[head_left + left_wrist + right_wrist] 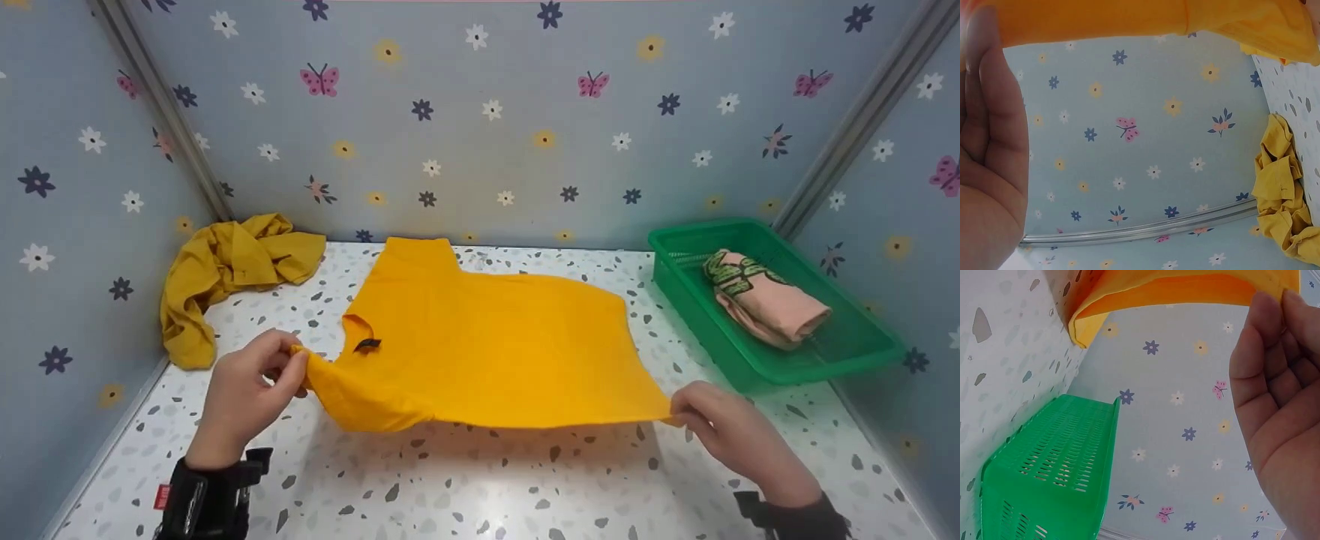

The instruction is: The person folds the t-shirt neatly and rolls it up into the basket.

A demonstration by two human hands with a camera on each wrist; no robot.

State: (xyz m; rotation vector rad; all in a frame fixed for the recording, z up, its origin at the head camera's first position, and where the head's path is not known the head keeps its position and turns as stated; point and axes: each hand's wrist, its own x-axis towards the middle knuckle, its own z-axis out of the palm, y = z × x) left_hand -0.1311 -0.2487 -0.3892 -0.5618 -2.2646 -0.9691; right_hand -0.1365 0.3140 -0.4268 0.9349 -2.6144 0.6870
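Observation:
A bright yellow-orange T-shirt (510,345) is spread sideways over the table, its neck opening with a dark label to the left and its hem to the right. My left hand (251,390) pinches the near sleeve end, raising it off the surface. At the hem's near corner, my right hand (739,439) grips the fabric between thumb and fingers. The near edge hangs stretched between both hands, casting a shadow below. The right wrist view shows the shirt's open hem (1185,289) beside the pinching fingertips.
A crumpled mustard cloth (232,270) lies at the back left against the wall. On the right stands a green plastic basket (705,330) holding a folded pink garment (772,300) with a green print. Flower-patterned walls (480,112) enclose the speckled table (480,487) at the back and sides.

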